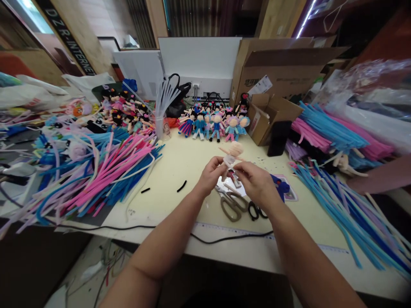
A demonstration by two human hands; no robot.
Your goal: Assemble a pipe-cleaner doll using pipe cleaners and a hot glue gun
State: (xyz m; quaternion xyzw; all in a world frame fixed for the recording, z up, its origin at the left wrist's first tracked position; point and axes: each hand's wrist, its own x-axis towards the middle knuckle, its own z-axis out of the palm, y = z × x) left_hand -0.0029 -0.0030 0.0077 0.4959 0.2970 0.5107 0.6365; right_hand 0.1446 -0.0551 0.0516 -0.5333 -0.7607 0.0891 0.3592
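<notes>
Between my two hands, above the table, is a small pipe cleaner doll [236,149] with a pale peach head and arms and a white band round its body. My left hand [212,173] pinches the doll's lower left side. The fingers of my right hand [255,177] are closed on its lower right side, at the white part. Fingers hide some of the legs. Below the hands lie scissors with tan handles [231,209] and a pair with black handles [253,211], partly covered by my right wrist. A white paper [239,190] lies under them.
Pipe cleaners [96,175] in pink, blue and white heap at the left; blue ones [334,205] spread at the right. Finished dolls [216,127] stand at the back beside a cardboard box [272,70]. Two black pieces [181,186] lie left. A black cable [218,240] crosses the front edge.
</notes>
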